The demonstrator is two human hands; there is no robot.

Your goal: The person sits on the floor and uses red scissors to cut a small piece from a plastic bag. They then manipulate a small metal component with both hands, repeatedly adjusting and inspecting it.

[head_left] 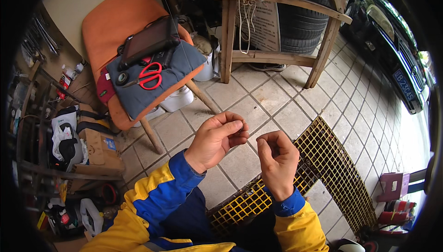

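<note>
My left hand is held in front of me with its fingers curled and the thumb pressed on the forefinger. A tiny dark bit shows at its fingertips, too small to name. Close by on the right, my right hand is closed, thumb against the bent forefinger; whether anything sits in that pinch is hidden. A gap separates the two hands. Beyond them to the left, an orange chair carries a grey cloth, red-handled scissors, a tape roll and a dark tablet-like device.
A wooden frame with white cord stands ahead, tires behind it. Yellow floor grating lies to the right among tiles. A dark car is at the far right. Cardboard boxes and clutter line the left.
</note>
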